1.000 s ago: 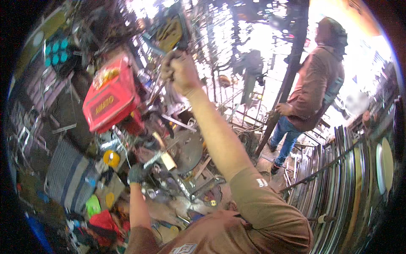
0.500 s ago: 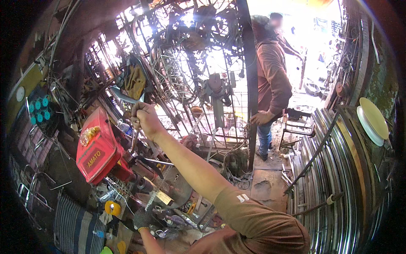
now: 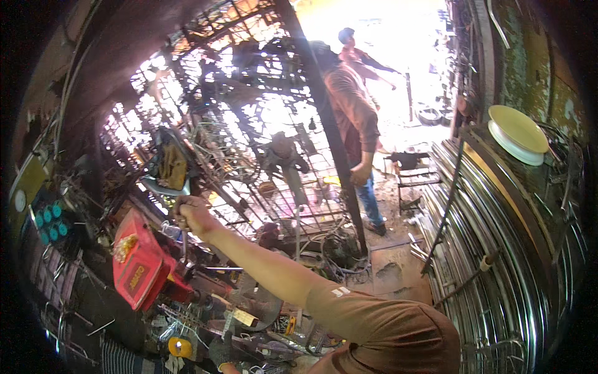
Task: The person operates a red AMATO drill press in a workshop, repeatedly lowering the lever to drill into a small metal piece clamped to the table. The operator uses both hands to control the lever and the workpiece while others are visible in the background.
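The right hand (image 3: pixel 192 216) clenches the lever (image 3: pixel 185 247) near its upper end, presumably for leverage; the left hand's (image 3: pixel 220 350) grip cannot be determined.

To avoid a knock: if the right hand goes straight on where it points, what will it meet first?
Probably the grey tray with brown cloth, up and left of the right hand in the picture, though depth is unclear.

Metal grille (image 3: pixel 317 206) against bright daylight (image 3: pixel 386 50)
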### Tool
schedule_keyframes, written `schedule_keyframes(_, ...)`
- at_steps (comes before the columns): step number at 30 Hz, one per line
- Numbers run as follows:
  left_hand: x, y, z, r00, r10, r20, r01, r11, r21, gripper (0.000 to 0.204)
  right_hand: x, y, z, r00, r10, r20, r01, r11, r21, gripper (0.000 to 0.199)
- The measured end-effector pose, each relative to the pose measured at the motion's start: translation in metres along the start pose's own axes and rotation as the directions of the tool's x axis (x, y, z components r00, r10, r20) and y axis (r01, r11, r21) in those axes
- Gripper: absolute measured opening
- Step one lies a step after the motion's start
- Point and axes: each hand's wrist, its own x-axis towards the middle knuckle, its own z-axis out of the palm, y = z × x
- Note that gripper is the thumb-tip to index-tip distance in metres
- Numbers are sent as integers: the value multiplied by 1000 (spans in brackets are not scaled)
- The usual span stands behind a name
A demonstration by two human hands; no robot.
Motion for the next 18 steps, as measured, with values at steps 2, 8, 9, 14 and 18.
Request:
schedule_keyframes(2, 0, -3, 6, 997, 60, -39, -59, 998, 26, 62, 0, 3, -1, 998, -51, 27, 49, 996, 73, 11)
schedule_keyframes(8, 6, -1, -1, 996, 26, 85, -31, 998, 58, 72, 1, 6, -7, 998, 1, 56, -6, 996, 94, 13)
schedule_keyframes(9, 4, 1, -3, 997, 56, 45, -56, 998, -1, 73, 2, 7, -6, 997, 4, 75, -12, 995, 104, 13)
schedule_keyframes(14, -3, 9, -2, 1000, -9, 7, 9, 1000, -16, 73, 1, 7, -4, 999, 8, 32, -11, 995, 96, 14)
schedule_keyframes(18, -4, 10, -2, 994, -101, 51, 104, 993, -62, 65, 1, 7, -6, 997, 44, 61, -52, 990, 133, 15)
